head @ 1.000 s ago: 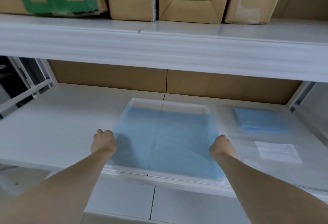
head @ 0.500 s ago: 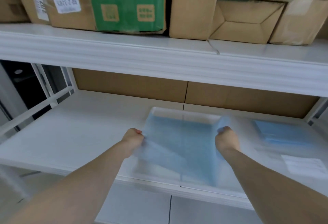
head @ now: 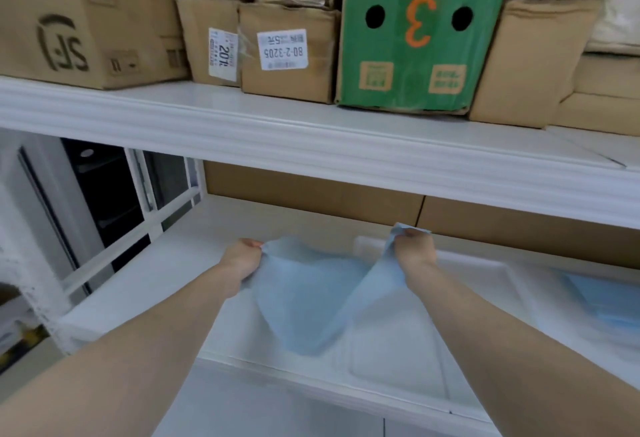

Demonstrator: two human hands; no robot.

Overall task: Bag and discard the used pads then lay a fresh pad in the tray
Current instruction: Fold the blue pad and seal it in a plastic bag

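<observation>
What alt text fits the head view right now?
Both hands, left and right, pinch a blue pad and hold it sagging above a white tray on a white shelf. Cardboard boxes line the shelf above.

1. We reach both bare forearms forward and upward from the bottom corners of the view.
2. Our left hand point(head: 242, 260) is curled, its fingers pinching a blue pad point(head: 311, 301).
3. Our right hand point(head: 414, 249) is fisted around the pad's other edge, slightly higher.
</observation>
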